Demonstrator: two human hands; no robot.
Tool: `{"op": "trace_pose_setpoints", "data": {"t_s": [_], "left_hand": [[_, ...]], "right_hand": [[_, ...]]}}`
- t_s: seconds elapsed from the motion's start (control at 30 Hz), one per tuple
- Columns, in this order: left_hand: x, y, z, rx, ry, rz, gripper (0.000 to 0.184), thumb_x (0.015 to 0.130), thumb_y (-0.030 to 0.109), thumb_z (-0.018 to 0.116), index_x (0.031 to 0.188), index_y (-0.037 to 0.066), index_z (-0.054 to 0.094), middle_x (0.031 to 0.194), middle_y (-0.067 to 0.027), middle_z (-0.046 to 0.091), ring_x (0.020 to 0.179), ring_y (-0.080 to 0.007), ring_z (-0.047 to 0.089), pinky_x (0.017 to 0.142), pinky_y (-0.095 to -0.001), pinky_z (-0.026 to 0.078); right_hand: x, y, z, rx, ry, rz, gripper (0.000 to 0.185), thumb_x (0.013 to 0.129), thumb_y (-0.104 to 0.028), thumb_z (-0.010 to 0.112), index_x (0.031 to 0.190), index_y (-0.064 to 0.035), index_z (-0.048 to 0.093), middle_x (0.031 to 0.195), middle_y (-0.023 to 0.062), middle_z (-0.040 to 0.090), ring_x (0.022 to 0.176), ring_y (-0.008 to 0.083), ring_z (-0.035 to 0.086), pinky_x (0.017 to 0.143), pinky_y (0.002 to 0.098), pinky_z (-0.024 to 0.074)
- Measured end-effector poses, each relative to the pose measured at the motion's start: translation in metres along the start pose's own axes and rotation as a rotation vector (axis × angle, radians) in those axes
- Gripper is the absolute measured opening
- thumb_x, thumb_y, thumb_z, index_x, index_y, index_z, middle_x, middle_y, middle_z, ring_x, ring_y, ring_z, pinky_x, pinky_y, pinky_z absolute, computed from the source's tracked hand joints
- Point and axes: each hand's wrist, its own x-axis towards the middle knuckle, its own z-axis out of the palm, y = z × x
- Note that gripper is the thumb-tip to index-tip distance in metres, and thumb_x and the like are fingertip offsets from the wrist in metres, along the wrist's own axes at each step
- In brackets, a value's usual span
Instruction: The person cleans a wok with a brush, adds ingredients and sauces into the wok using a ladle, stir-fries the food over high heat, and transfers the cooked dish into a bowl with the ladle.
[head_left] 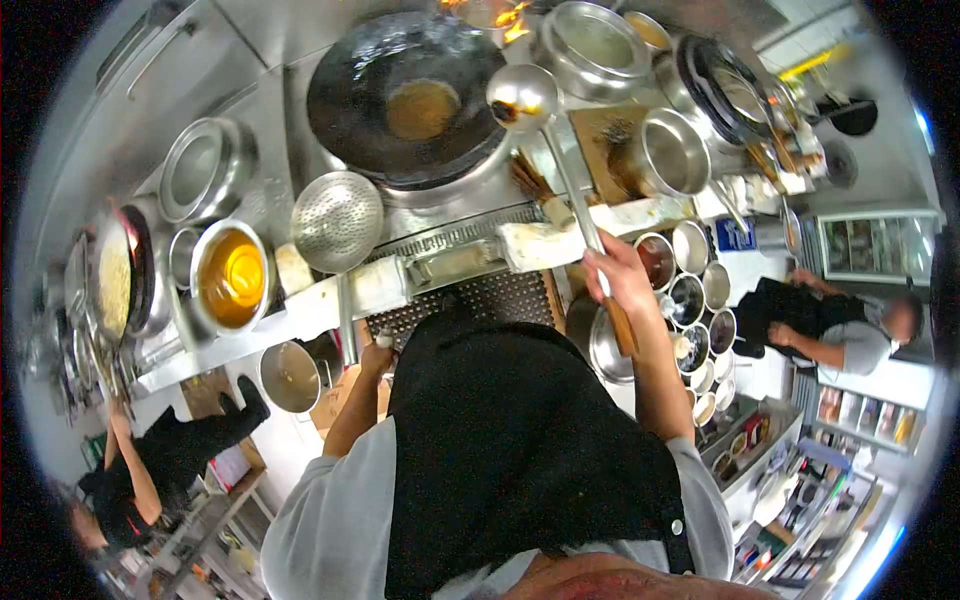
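My right hand (620, 274) is closed around the long handle of a metal ladle (524, 92), whose wooden end sticks out below the hand. The ladle's bowl is raised beside the right rim of a big black wok (345, 125), with a small brownish pool (422, 109) at its bottom. Lower down, my left hand (376, 362) is closed beside the counter's front edge. A small whitish thing shows at its top, but what it grips cannot be made out. Close to it hangs the handle of a perforated strainer (337, 222), which rests on the counter.
Flames (515, 22) burn behind the wok. A pot of yellow-orange liquid (232, 275) stands left, a metal pot (675, 150) right. A bamboo brush (535, 185) lies near the ladle. Several seasoning containers (690, 245) stand at right. Co-workers are at left (160, 465) and right (810, 320).
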Motion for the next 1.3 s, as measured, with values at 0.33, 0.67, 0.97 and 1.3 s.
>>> {"op": "trace_pose_setpoints", "data": {"t_s": [0.33,0.67,0.97,1.3], "left_hand": [[-0.004,-0.164,0.063,-0.798,0.031,-0.132,0.019,0.071,0.010,0.084,0.077,0.000,0.070,0.077,-0.0106,0.073,0.067,-0.0212,0.070,0.056,-0.0379,0.053],[-0.061,-0.142,0.074,0.065,0.213,-0.135,0.021,0.075,0.021,0.080,0.082,0.005,0.069,0.081,-0.0098,0.072,0.073,-0.0227,0.069,0.063,-0.0386,0.053],[-0.028,-0.015,0.086,0.314,0.092,0.279,0.031,0.074,0.025,0.079,0.094,0.003,0.069,0.092,-0.0143,0.072,0.083,-0.0272,0.070,0.072,-0.0412,0.053],[-0.102,0.087,0.181,0.472,-0.079,0.373,0.046,0.074,0.029,0.077,0.108,0.000,0.068,0.105,-0.0192,0.072,0.095,-0.0323,0.070,0.082,-0.0440,0.053]], "right_hand": [[0.187,0.026,0.118,-0.385,0.005,-0.108,0.038,0.088,-0.016,0.067,0.123,-0.0017,0.063,0.071,0.0047,0.059,0.054,0.0155,0.057,0.053,0.0326,0.0476],[0.005,0.059,0.005,0.235,0.203,-0.207,0.031,0.095,-0.009,0.063,0.126,-0.0058,0.061,0.070,0.0000,0.056,0.046,0.0110,0.050,0.042,0.0275,0.0394],[-0.335,0.176,-0.117,0.122,0.809,-0.088,0.058,0.093,-0.011,0.066,0.149,-0.0051,0.049,0.069,-0.0021,0.055,0.051,0.0083,0.049,0.048,0.0256,0.0410],[-0.412,0.300,-0.163,0.024,0.940,0.126,0.062,0.092,-0.013,0.065,0.151,-0.0124,0.049,0.071,-0.0032,0.054,0.051,0.0077,0.047,0.048,0.0261,0.0419]]}}
